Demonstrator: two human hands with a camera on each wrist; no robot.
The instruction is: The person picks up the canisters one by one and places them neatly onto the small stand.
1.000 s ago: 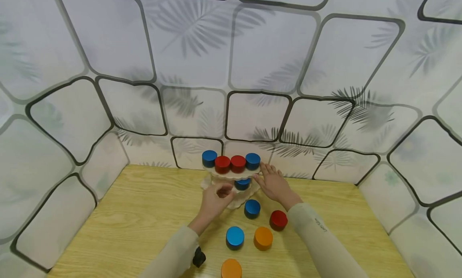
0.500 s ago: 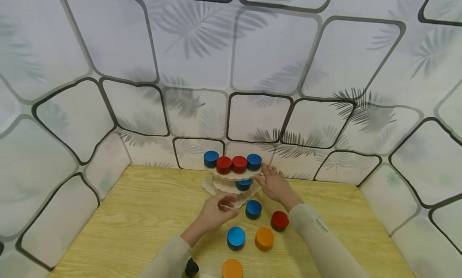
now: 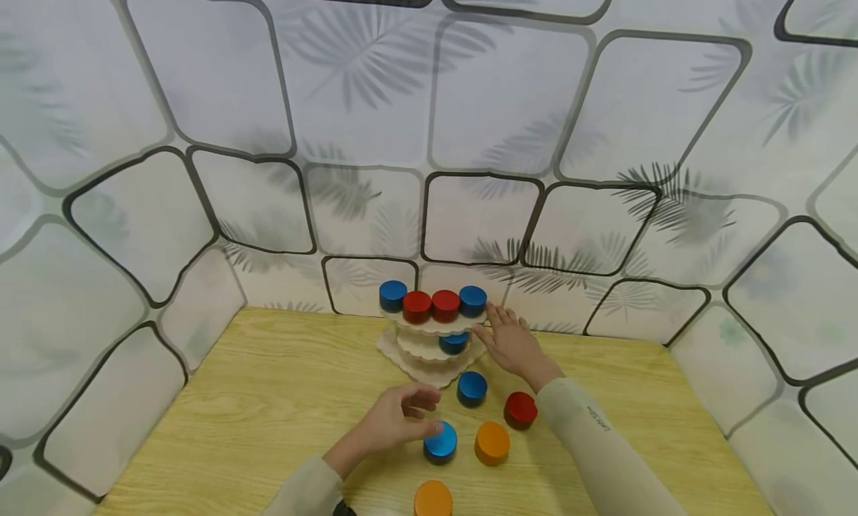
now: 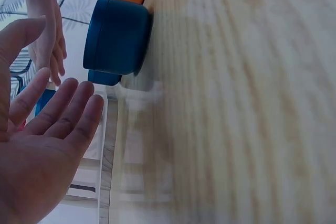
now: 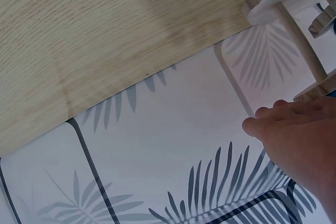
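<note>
My left hand (image 3: 394, 418) is over the table beside a light blue round tin (image 3: 441, 444), its thumb overlapping the tin's edge in the head view. In the left wrist view, its loosely bent fingers (image 4: 68, 109) hold nothing and point toward the blue tin. At the back, a white wavy-edged tiered stand (image 3: 429, 371) bears two red and two blue tins on its top tier. Another blue tin (image 3: 453, 343) sits on a tier below. My right hand (image 3: 515, 346) rests its extended fingers at the stand's right edge; the right wrist view shows them along a wooden tier (image 5: 320, 88).
On the table in front of the stand are a darker blue tin (image 3: 472, 389), a red tin (image 3: 520, 410) and two orange tins, one (image 3: 492, 443) by the light blue tin and one (image 3: 433, 499) nearest me. A patterned backdrop (image 3: 362, 211) stands behind the table.
My left hand has drawn back from the stand toward me, its fingers spreading, down to the light blue tin. The right hand keeps its place at the stand.
</note>
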